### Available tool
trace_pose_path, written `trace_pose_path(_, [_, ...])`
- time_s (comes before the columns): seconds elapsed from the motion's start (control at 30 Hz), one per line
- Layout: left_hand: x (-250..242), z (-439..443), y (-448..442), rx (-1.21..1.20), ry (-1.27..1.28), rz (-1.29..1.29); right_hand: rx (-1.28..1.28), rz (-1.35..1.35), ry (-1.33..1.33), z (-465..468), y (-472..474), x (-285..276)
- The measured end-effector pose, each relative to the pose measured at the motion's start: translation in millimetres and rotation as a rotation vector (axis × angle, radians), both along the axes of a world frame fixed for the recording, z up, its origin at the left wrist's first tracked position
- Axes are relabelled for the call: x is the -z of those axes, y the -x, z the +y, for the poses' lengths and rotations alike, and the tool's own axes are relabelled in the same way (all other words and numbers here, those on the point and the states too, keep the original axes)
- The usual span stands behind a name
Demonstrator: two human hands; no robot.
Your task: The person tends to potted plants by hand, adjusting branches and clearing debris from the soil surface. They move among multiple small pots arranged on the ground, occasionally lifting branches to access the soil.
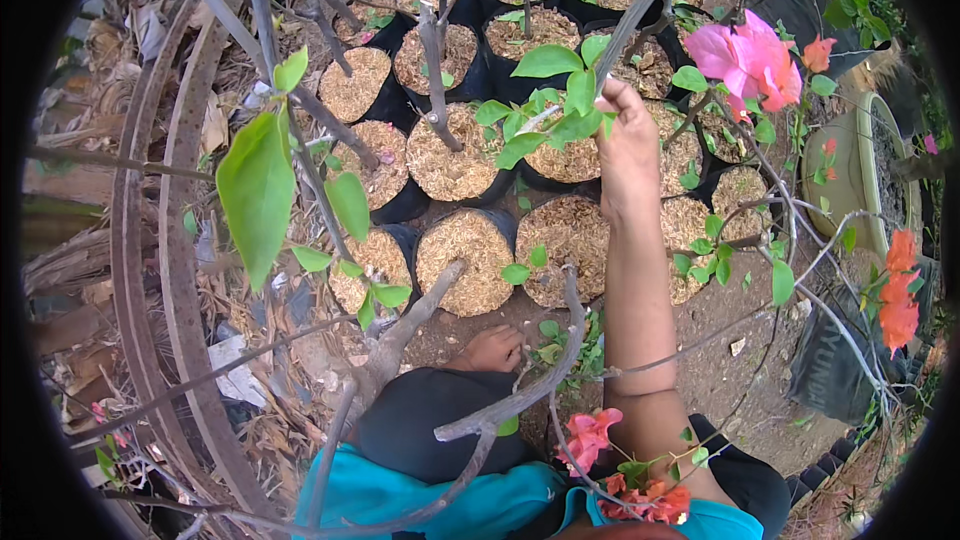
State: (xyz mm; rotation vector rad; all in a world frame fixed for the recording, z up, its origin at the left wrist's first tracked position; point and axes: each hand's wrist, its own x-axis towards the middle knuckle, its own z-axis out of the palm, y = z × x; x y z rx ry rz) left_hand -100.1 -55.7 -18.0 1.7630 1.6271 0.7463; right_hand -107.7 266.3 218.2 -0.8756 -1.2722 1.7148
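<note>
My right hand (630,139) reaches forward over the pots, its fingers closed around a leafy bougainvillea branch (626,26) near its lower end. Green leaves (551,120) on a side shoot spread left of the fingers and partly cover the fingertips. Under the hand stand black plastic grow bags filled with pale, husk-like material (469,262). Bare, cut woody stems (433,52) cross in front of several bags. My left hand is out of view.
Thick pruned branches (525,409) cross close before my body. Pink bougainvillea bracts (750,64) and orange ones (898,292) hang at the right, near a large pale pot (840,165). Rusty curved metal bars (187,240) and dry leaf litter lie left. A bare foot (491,349) rests by the bags.
</note>
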Motion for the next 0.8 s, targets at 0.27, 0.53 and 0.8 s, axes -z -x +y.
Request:
trace_pose_path(0.27, [-21.6, 4.2, 17.3, -0.057, 0.070, -0.117, 0.227, -0.214, -0.125, 156.2, 90.3, 22.4])
trace_pose_path(0.53, [-29.0, 7.5, 20.7, -0.065, 0.085, -0.156, 0.109, -1.102, -0.777, 258.3, 134.4, 93.9])
trace_pose_path(0.8, [-27.9, 7.4, 18.9, -0.086, 0.100, -0.171, 0.163, -1.279, -0.947, 261.4, 124.8, 96.9])
